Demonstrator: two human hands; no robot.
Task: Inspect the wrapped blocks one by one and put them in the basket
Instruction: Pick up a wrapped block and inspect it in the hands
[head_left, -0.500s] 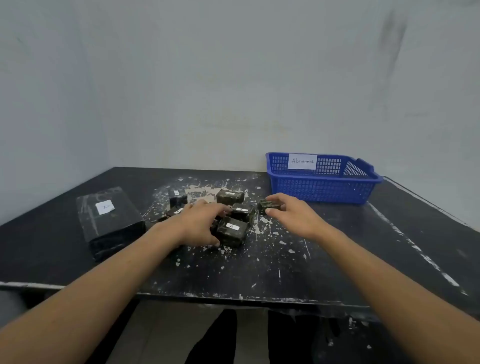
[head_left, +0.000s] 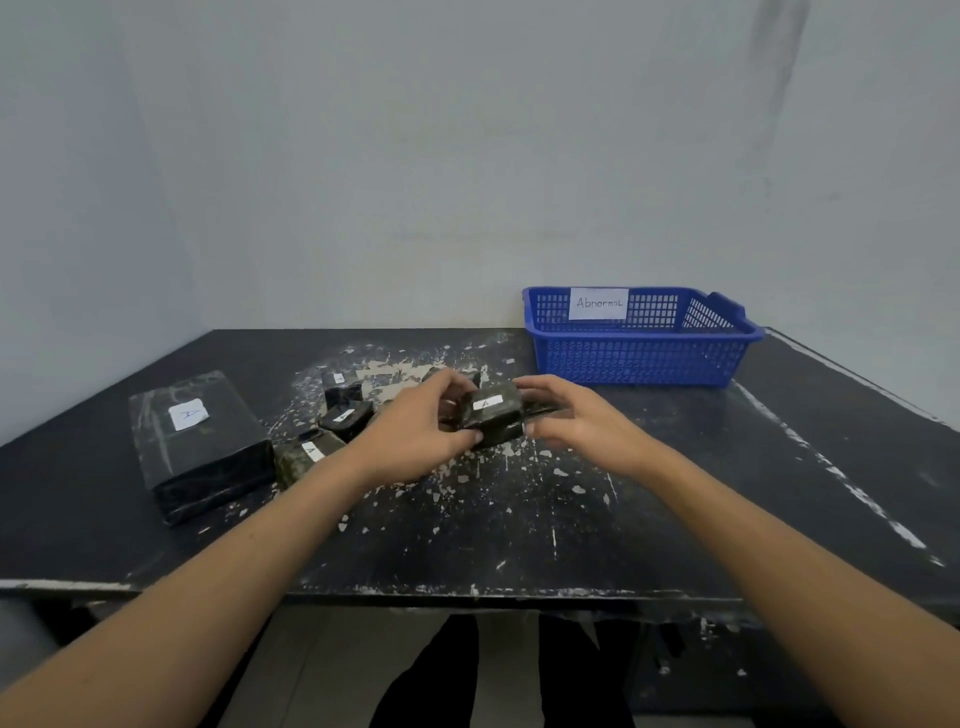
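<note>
left hand (head_left: 415, 436) clamps block (head_left: 491, 415), label up for checking | right hand (head_left: 576, 426) at its end, grip unclear | basket (head_left: 644, 336) waits beyond

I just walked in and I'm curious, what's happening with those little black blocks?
A person is checking wrapped blocks. The left hand grips one small labelled block, held above the black table. The right hand is at its other end, blurred, so whether it grips is unclear. More small blocks and one big wrapped block lie to the left. The blue basket marked Abnormal waits at the back right; no block shows inside it.
</note>
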